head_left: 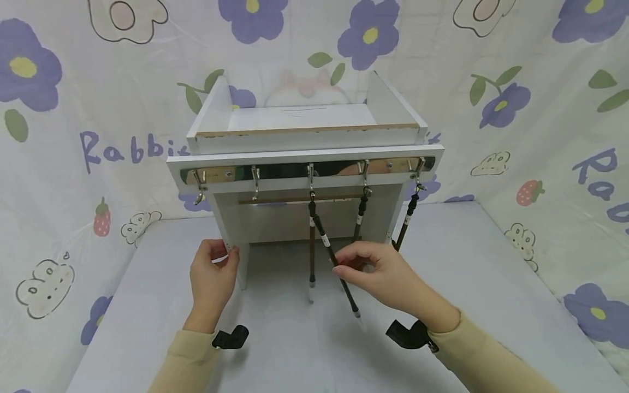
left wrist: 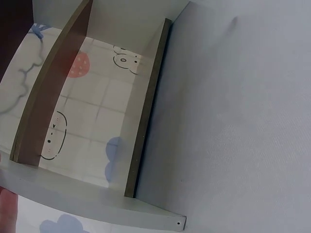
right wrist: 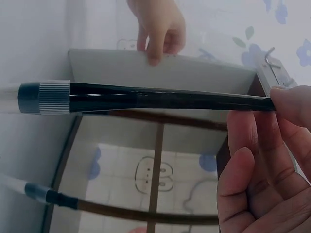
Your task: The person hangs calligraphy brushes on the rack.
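below the hooks [head_left: 311, 171], the right hand [head_left: 380, 271] pinches a slanting brush [head_left: 348, 295] mid-handle, apparently leaving both ends clear; the left hand [head_left: 212, 279] grips the rack [head_left: 304, 143] by its side edge, probably to steady it.

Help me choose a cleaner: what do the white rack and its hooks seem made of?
White rack: probably wood-based board, smooth white coating; brown shows along an upper front edge. Hooks: likely metal, polished or plated; they have bright silvery highlights.

Purple lettering [head_left: 132, 150] on the backdrop cloth [head_left: 295, 60] read "Rabbi", remainder hidden behind white rack [head_left: 314, 143]; right-side lettering [head_left: 600, 190] unclear.
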`<control>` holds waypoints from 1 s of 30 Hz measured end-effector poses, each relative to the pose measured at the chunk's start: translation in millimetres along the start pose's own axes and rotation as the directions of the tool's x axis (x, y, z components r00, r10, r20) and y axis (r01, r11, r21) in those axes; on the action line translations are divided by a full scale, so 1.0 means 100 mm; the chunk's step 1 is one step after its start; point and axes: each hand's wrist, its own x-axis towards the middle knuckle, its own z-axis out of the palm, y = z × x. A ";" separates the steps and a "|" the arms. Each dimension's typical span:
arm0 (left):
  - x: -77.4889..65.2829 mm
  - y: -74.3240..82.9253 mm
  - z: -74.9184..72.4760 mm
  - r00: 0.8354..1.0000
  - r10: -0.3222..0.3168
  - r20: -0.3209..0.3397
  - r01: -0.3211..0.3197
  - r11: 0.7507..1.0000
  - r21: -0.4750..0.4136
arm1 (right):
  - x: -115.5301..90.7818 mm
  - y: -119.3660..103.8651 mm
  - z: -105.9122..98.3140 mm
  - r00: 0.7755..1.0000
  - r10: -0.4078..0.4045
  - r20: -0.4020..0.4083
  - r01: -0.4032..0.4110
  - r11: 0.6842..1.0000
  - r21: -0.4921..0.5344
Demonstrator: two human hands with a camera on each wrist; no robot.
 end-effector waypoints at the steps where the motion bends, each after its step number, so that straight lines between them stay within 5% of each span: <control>1: 0.00 0.00 0.00 1.000 0.000 0.001 0.000 1.000 0.001 | 0.01 -0.01 0.02 1.000 0.001 0.007 -0.001 1.000 -0.004; 30: 0.01 -0.04 0.01 1.000 -0.001 0.008 0.001 1.000 -0.002 | 0.35 -0.23 0.40 0.994 -0.004 0.107 0.001 1.000 0.025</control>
